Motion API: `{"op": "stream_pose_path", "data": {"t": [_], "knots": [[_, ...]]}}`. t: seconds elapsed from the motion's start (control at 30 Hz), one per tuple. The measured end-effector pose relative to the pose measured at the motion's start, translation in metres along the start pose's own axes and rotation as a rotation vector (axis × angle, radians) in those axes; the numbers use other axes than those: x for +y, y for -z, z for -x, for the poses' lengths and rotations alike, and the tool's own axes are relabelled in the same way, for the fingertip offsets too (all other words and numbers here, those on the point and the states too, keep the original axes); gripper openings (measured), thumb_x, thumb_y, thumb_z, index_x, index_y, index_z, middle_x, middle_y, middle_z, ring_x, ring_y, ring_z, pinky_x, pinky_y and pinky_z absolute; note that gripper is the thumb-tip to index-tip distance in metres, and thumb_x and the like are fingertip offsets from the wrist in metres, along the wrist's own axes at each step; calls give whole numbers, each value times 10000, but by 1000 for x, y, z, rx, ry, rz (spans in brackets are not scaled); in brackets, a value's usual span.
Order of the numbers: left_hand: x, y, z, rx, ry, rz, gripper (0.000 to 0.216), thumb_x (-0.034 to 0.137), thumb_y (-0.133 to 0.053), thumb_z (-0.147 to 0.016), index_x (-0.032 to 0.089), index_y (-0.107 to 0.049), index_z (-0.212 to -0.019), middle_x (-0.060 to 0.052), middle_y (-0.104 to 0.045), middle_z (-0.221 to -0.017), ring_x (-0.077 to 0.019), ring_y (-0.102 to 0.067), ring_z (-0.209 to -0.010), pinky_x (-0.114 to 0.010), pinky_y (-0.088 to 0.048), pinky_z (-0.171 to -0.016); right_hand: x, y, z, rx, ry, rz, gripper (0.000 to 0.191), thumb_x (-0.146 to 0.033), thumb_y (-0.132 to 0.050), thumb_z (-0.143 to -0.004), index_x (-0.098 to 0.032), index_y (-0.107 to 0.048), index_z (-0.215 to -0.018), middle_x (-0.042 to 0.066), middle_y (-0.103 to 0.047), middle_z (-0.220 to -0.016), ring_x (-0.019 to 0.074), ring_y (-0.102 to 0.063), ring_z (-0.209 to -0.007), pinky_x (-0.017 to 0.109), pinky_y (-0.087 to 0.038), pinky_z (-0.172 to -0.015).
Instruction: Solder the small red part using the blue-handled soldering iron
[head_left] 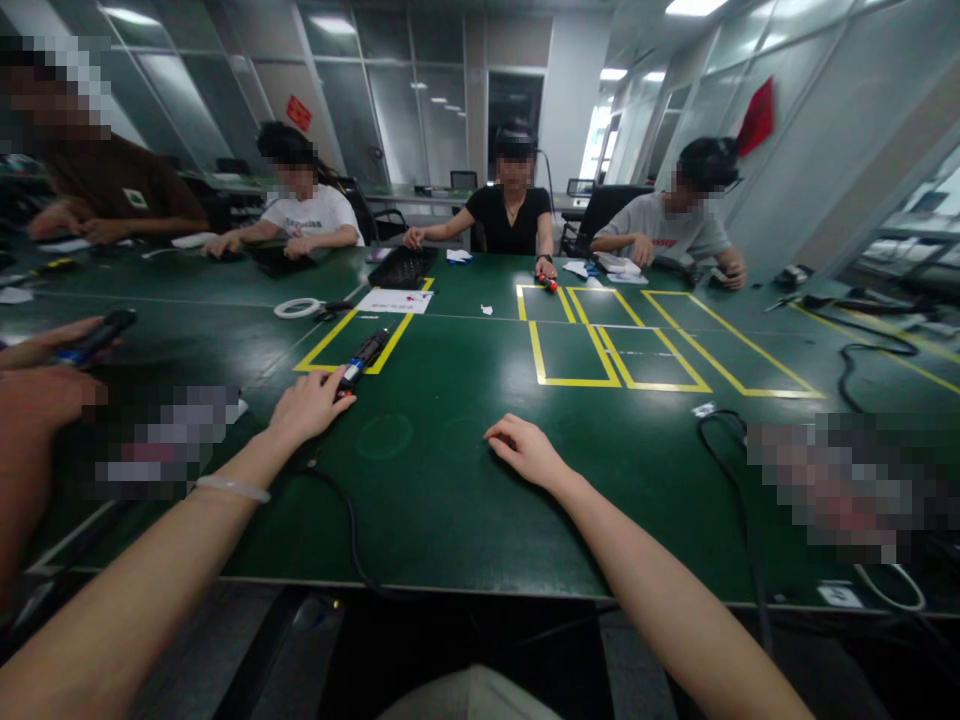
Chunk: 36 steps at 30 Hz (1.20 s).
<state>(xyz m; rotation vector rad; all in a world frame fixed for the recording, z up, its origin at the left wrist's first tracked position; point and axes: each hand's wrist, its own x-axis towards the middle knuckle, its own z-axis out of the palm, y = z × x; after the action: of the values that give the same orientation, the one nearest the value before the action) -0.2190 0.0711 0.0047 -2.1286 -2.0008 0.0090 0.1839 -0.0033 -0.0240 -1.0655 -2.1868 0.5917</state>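
Tool (365,354), black and blue, left hand (309,402) wrapped round its near end, right hand (525,450) half-curled over green table (450,530), whether pinching anything I can't tell.

smooth, glossy table (450,530) under the grip, plastic-looking tool (365,352) in the left hand (311,403), smooth, shiny bracelet (232,488) behind the grip, flat tape (391,345) just beyond, paper sheet (390,301) farther off, plastic-looking tray (401,267) past that
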Motion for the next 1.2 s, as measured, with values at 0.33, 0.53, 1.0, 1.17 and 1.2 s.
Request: {"op": "stream_pose_path", "data": {"t": [0.33,0.53,1.0,1.17,1.2], "knots": [[-6,-2,7,57,57,14,515,428,-414,-945,82,-377,-1325,-196,-595,-1133,-332,-595,-977,-388,-439,-807,0,0,-1,-12,-8,16,135,-185,-540,-900,-198,-667,-945,13,-581,-871,113,-538,-743,228,-398,-692],[3,1,14,49,70,-42,362,436,-390,-963,112,-443,-1116,-132,-615,-1000,-272,-607,-871,-321,-442,-723,0,0,0,-22,-19,29,134,-182,-544,-896,-200,-669,-940,14,-581,-867,118,-537,-759,228,-390,-688],[30,25,1,128,253,206,374,424,-347,-951,137,-558,-1063,-155,-634,-1077,-299,-599,-943,-387,-445,-782,0,-3,-2,-40,1,52,134,-189,-543,-895,-200,-671,-935,27,-606,-873,148,-557,-821,264,-408,-749],[115,39,14,29,-109,808,308,424,-409,-924,184,-591,-987,-45,-673,-852,-190,-631,-791,-305,-455,-750,1,-5,-2,-40,-3,38,140,-197,-534,-896,-199,-665,-944,29,-607,-880,147,-559,-821,264,-414,-745],[134,41,18,-36,-183,934,315,430,-425,-917,173,-594,-988,-36,-658,-817,-172,-622,-749,-295,-457,-731,1,-5,-1,-32,-8,25,145,-196,-530,-895,-200,-659,-962,28,-608,-883,144,-557,-807,262,-417,-735]]}}
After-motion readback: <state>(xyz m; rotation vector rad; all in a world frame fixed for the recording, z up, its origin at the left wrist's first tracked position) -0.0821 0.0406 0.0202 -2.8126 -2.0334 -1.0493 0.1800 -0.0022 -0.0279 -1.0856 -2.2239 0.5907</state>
